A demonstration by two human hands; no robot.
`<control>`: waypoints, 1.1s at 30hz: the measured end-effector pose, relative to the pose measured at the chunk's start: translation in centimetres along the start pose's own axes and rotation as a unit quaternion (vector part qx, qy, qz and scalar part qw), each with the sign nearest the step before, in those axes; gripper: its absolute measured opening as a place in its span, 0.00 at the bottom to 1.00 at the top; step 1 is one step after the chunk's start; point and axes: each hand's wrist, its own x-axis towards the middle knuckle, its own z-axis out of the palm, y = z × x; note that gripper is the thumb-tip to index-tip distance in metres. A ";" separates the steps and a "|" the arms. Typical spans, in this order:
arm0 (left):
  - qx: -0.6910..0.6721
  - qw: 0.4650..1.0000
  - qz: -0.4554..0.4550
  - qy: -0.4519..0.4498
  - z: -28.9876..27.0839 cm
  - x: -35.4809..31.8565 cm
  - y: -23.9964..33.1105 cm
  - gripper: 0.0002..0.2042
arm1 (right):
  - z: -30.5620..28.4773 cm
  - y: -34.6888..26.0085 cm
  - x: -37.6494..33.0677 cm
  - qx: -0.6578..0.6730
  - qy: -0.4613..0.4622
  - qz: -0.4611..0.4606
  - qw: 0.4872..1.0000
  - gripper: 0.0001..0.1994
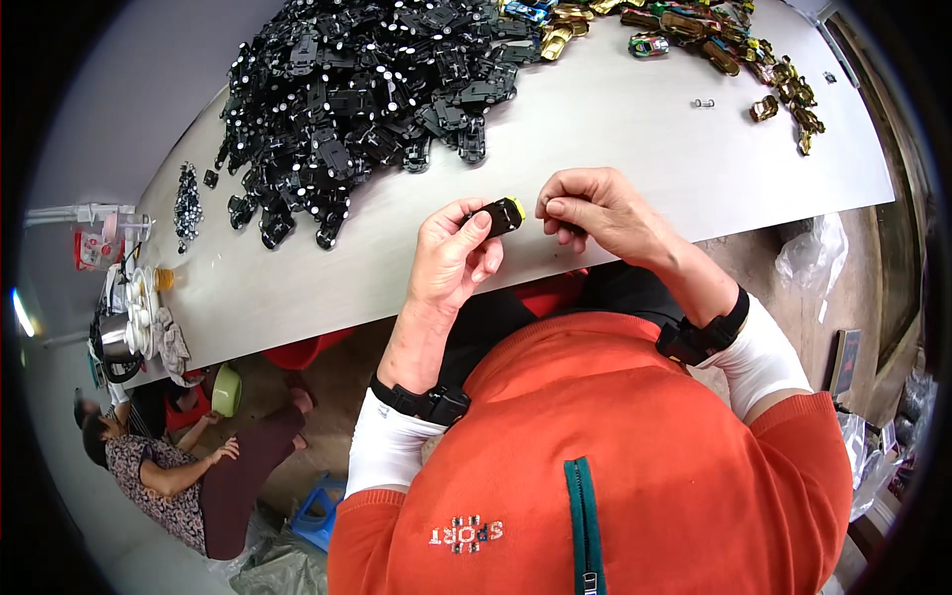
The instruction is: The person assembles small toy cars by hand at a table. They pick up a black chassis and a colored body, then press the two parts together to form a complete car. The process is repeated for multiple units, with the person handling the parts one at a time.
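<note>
My left hand (446, 256) grips a small toy car (505, 215) between thumb and fingers, its black underside turned up and a yellow-green edge showing at the far end. Just to its right, apart from the car, my right hand (607, 214) is closed in a pinch. Whatever its fingertips hold, if anything, is hidden. Both hands are over the near edge of the pale table (615, 134). Beyond them a large heap of black toy car chassis (347, 104) with wheels spreads across the table's far left.
Gold toy car bodies (719, 55) lie at the far right, with a wheel axle (704, 103) in front of them. A small pile of wheels and axles (187, 208) sits at the left. Another person (174, 471) sits lower left, holding a green bowl (227, 390). A blue stool (315, 513) stands nearby.
</note>
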 end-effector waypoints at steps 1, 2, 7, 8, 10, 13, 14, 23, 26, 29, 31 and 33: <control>-0.022 1.000 -0.012 -0.017 -0.2 0.1 0.0 0.09 | -0.1 -0.2 0.1 -0.038 -0.008 0.003 0.999 0.09; -0.027 0.999 -0.011 -0.015 -0.2 0.1 0.0 0.09 | -0.2 -0.3 0.2 -0.077 -0.015 0.006 0.997 0.09; 0.010 1.000 -0.016 0.009 0.5 0.0 0.2 0.07 | 0.4 -1.0 -0.1 -0.031 -0.041 0.020 0.998 0.10; 0.020 1.000 -0.015 0.012 0.8 0.0 0.3 0.07 | 0.4 -0.9 0.0 -0.026 -0.050 0.026 0.998 0.10; 0.038 0.999 -0.012 0.018 1.0 0.0 0.3 0.07 | 0.1 -0.6 0.0 -0.022 -0.056 0.022 0.998 0.10; 0.060 0.998 -0.015 0.029 1.1 0.1 0.2 0.07 | -0.4 0.0 0.1 -0.009 -0.064 0.022 0.998 0.09; 0.069 0.997 -0.014 0.031 1.2 0.1 0.2 0.06 | -0.5 0.1 0.2 -0.003 -0.065 0.023 0.998 0.09; 0.105 0.992 0.017 0.065 1.8 0.1 -0.1 0.05 | 0.2 0.5 0.7 -0.080 -0.006 0.006 0.997 0.07; 0.141 0.985 0.048 0.083 2.6 0.1 -0.1 0.05 | 0.4 0.8 1.0 -0.109 0.040 -0.002 0.993 0.06; 0.151 0.983 0.049 0.093 2.7 0.1 -0.1 0.06 | 0.0 1.1 0.9 -0.066 0.022 -0.005 0.998 0.07; 0.114 0.989 0.022 0.090 2.2 0.5 -0.1 0.06 | -0.6 0.9 0.6 0.001 -0.017 0.018 1.000 0.07; 0.107 0.991 0.005 0.075 1.8 0.5 0.0 0.07 | -1.2 1.1 0.7 0.054 -0.045 0.031 0.997 0.08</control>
